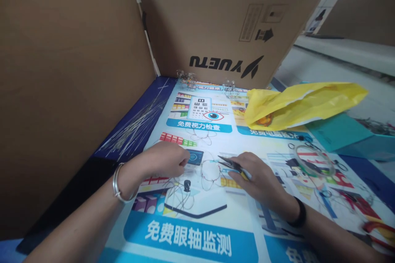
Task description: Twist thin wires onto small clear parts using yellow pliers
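Observation:
My right hand (257, 174) is wrapped round a pair of thin-nosed pliers (230, 163), dark at the jaws with yellow on the handle. The tips point left, above a thin wire shape with loops like petals (210, 174). To the left of it, my left hand (169, 159) is closed, its fingertips pressed together; whatever they pinch is hidden or too fine to make out. Below that hand lies a loose tangle of thin wires (179, 197) with a small black piece (187, 185). Another looped wire shape (199, 135) rests farther back on the printed sheet.
Long straight wires (132, 127) lie at the left, beside a cardboard wall (216, 20). Wire pieces (187, 77) gather at its foot. To the right are a yellow bag (308, 100), a teal box (339, 131) and a coil (313, 160) among scattered small items.

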Tool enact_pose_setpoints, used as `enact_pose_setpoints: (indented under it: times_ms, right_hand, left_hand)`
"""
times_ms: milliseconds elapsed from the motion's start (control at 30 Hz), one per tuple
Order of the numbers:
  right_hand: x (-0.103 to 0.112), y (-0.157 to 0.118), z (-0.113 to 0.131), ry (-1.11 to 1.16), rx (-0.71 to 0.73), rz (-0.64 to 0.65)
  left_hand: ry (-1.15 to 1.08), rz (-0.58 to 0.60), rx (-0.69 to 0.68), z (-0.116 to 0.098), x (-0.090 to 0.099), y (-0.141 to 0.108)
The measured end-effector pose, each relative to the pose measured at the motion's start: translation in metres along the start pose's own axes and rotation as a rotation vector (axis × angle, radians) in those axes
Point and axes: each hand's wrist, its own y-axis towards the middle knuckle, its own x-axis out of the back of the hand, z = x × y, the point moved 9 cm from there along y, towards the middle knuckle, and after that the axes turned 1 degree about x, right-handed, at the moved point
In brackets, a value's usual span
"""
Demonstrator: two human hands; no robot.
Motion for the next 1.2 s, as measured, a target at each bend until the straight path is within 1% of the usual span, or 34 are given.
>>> enact_pose_setpoints:
  times_ms: [67, 133, 233, 300, 433, 567, 733, 833, 933, 1000, 1100, 1133, 1200]
  right_hand:
    - [0.000, 0.000, 0.000, 0.000, -0.003, 0.001]
    - [0.000, 0.000, -0.001, 0.004, -0.010, 0.000]
    - [0.000, -0.001, -0.002, 0.004, -0.018, -0.005]
    - [0.001, -0.001, -0.001, 0.004, -0.016, -0.014]
    - [0.002, -0.001, 0.000, 0.015, -0.004, -0.034]
    - [0.003, 0.000, 0.000, 0.032, -0.023, -0.042]
    - [0.003, 0.000, 0.003, 0.035, -0.005, -0.033]
    - [0.003, 0.000, 0.004, 0.037, 0.005, -0.027]
    - [0.003, 0.001, 0.003, 0.058, -0.002, -0.020]
    - [0.005, 0.001, 0.002, 0.073, -0.025, -0.041]
    - [0.013, 0.000, 0.001, 0.109, -0.117, -0.068]
    - [0.015, -0.001, 0.002, 0.146, -0.154, -0.066]
    - [0.017, -0.002, 0.008, 0.252, -0.211, -0.035]
  left_hand:
    - [0.051, 0.022, 0.028, -0.006, -0.001, -0.001]
    - [0.109, 0.005, 0.035, -0.015, -0.001, -0.001]
    - [0.185, -0.013, 0.013, -0.028, -0.002, -0.001]
    - [0.173, -0.005, -0.003, -0.030, -0.005, -0.001]
    - [0.090, -0.016, -0.036, -0.022, -0.006, 0.001]
    - [0.066, -0.049, -0.019, -0.010, -0.004, 0.002]
    - [0.007, -0.060, -0.013, -0.006, 0.001, 0.001]
    - [-0.053, -0.057, -0.001, -0.003, 0.007, 0.000]
    - [-0.118, -0.105, 0.009, -0.001, 0.020, -0.004]
    - [-0.132, -0.176, -0.005, -0.006, 0.031, -0.008]
    - [-0.127, -0.280, -0.031, -0.023, 0.044, -0.014]
    - [-0.139, -0.287, -0.032, -0.030, 0.044, -0.014]
    - [-0.157, -0.254, -0.073, -0.050, 0.040, -0.015]
